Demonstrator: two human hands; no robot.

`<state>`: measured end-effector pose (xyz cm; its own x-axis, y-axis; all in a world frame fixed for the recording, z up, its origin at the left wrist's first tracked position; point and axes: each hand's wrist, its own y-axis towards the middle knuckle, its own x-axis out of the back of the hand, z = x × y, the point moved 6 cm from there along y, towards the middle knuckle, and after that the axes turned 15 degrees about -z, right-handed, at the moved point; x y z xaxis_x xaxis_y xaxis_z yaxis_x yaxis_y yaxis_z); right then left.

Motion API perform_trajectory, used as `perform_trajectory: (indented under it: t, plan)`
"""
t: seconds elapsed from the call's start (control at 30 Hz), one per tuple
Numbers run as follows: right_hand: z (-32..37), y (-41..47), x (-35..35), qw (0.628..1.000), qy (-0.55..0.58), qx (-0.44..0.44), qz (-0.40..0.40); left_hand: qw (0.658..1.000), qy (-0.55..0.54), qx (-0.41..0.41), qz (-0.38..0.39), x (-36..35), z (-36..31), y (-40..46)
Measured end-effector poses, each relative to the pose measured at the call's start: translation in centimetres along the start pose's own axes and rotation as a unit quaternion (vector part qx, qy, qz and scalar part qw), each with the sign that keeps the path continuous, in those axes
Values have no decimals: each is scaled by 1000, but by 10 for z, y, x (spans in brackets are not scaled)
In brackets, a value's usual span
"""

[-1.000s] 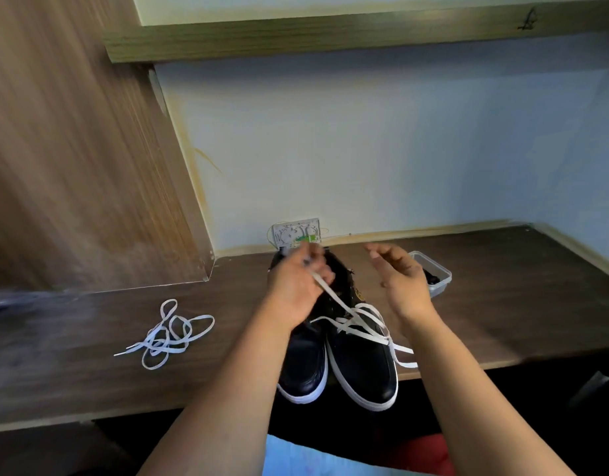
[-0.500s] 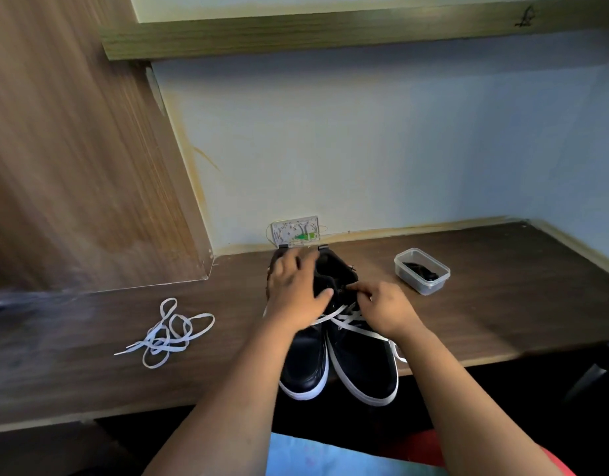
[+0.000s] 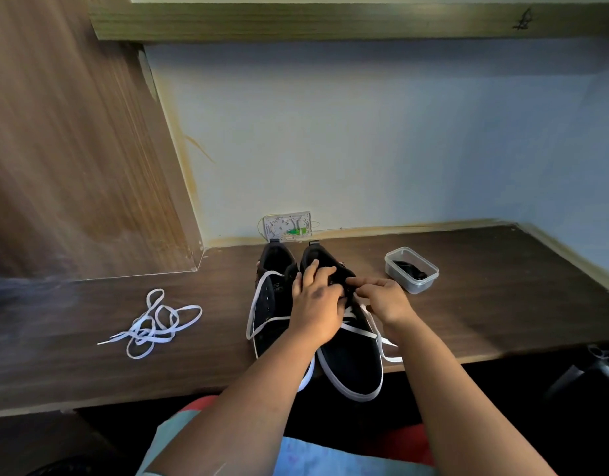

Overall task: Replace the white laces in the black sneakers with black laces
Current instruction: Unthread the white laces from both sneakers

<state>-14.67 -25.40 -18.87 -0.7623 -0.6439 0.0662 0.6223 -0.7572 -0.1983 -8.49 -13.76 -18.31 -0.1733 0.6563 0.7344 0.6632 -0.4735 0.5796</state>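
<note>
A dark wood table [image 3: 485, 304] runs along a pale wall, with a wooden side panel [image 3: 73, 149] rising at its far left and a wooden shelf [image 3: 330, 20] overhead. The pair of black sneakers [image 3: 351, 359] stands near the table's front edge, toes toward the person, heels toward a small white wall box [image 3: 287, 225] just behind them.

Both forearms reach in from below and meet over the right-hand sneaker. The left hand [image 3: 317, 304] lies across that shoe's tongue and opening, palm down, its fingers [image 3: 311, 269] curled over the collar and gripping the shoe. The right hand [image 3: 385, 297] comes in from the right of the shoe, wrist slightly raised, thumb and forefinger pinching the white lace [image 3: 361, 333] at the upper eyelets. That lace crosses the shoe below the hands, its loose ends trailing off the shoe's right side and over the table edge, and another strand loops across the left-hand sneaker.

Left of the sneakers, well apart, a removed white lace [image 3: 159, 324] lies in a loose tangle on the table. To the right of the sneakers, near the right hand, sits a clear plastic container [image 3: 411, 269] holding something black, probably the black laces [image 3: 408, 268]
</note>
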Motion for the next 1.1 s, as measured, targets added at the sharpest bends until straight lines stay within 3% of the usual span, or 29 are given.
perform_trajectory:
  t: [0.03, 0.07, 0.1, 0.13, 0.2, 0.23, 0.27, 0.3, 0.33, 0.37, 0.4, 0.43, 0.47, 0.57, 0.63, 0.7, 0.77, 0.8, 0.83, 0.87, 0.9, 0.93, 0.97, 1.0, 1.03, 1.1]
  plan:
    - [2, -1, 1, 1000, 1, -2, 2, 998, -41, 40, -1, 0, 1, 1]
    - [3, -2, 2, 1000, -3, -3, 2, 982, -123, 140, -11, 4, 4, 4]
    - [4, -2, 2, 1000, -7, -6, 3, 919, -255, 299, -37, 13, 11, 5]
    - [4, -2, 2, 1000, -9, -11, 5, 812, -384, 435, -63, 20, 14, 3]
    - [4, -4, 2, 999, 10, -33, 8, 593, -564, 562, -118, 25, 21, 2]
    - [4, -5, 2, 999, 14, -39, 7, 548, -595, 570, -146, 29, 27, 5]
    - [4, -4, 3, 999, 7, -39, 4, 557, -589, 562, -164, 35, 30, 7]
    - [4, -5, 3, 999, 3, -37, 2, 611, -554, 537, -177, 42, 33, 8]
    - [3, -4, 3, 999, 2, -36, 1, 710, -475, 483, -192, 50, 35, 12]
    - [3, -4, 4, 999, 2, -34, 1, 830, -341, 391, -203, 58, 35, 15]
    - [3, -3, 4, 1000, 0, -31, -1, 919, -186, 278, -209, 63, 29, 19]
    - [3, -2, 4, 1000, -4, -28, -1, 963, -81, 172, -190, 61, 20, 22]
    - [3, -2, 4, 1000, -9, -24, 0, 985, -31, 99, -142, 52, 13, 22]
    - [4, -4, 4, 1000, -11, -17, 9, 1000, 31, 0, -5, 16, 2, 10]
    - [5, -6, 4, 1000, -1, -21, 21, 997, 67, -25, 11, 5, 0, 3]
    - [5, -6, 5, 1000, 1, -17, 23, 998, 58, -11, 24, -1, 2, 1]
    - [4, -4, 5, 1000, -2, -14, 18, 993, -60, 95, 23, 2, 2, 6]
    - [3, -3, 5, 1000, -5, -15, 15, 954, -210, 213, 1, 12, 3, 10]
    - [2, -2, 5, 1000, -10, -17, 13, 862, -383, 331, -39, 25, 2, 14]
    - [1, -1, 5, 1000, -17, -21, 12, 741, -524, 412, -86, 36, 2, 18]
    - [1, -1, 5, 999, -25, -24, 12, 637, -604, 460, -137, 45, 9, 22]
    - [0, 0, 5, 999, -30, -25, 12, 564, -646, 481, -183, 53, 19, 24]
    - [1, 1, 5, 999, -29, -24, 11, 539, -656, 484, -212, 61, 31, 26]
    - [1, 1, 5, 999, -27, -24, 9, 570, -631, 472, -234, 70, 43, 26]
    - [1, 2, 4, 999, -24, -25, 5, 654, -559, 443, -252, 79, 54, 26]
    - [2, 1, 4, 999, -22, -26, 0, 897, -238, 294, -229, 89, 63, 29]
